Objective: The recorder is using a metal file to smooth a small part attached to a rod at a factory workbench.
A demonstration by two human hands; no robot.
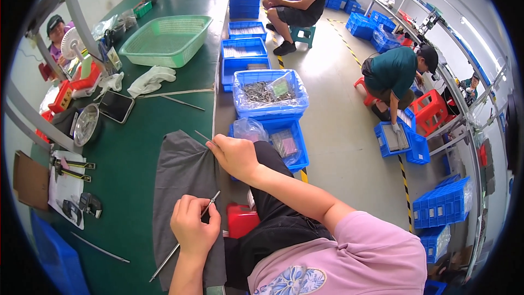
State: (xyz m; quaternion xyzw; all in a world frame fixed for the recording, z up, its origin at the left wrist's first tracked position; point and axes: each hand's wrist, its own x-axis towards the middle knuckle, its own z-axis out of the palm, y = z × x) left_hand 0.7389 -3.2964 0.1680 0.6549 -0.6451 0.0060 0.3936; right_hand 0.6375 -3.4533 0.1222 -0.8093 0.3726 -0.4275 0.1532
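Note:
My left hand (194, 224) is closed around a slim metal rod (165, 263), which slants across the cloth with its thicker, stepped end poking out above the thumb. Farther up, my right hand (236, 155) pinches a thin metal piece (202, 136) at the bench edge; its tip points up and left, and the rest is hidden by the fingers. Beneath both hands a dark grey cloth (177, 186) is spread along the edge of the green bench (123, 186). Folds in the cloth gather towards my right hand.
On the bench lie a green basket (164, 49), white gloves (153, 80), a phone (116, 106), a metal bowl (86, 125), calipers (73, 170) and loose thin rods (101, 247). Blue crates (271, 110) of metal parts line its right side. Co-workers sit beyond.

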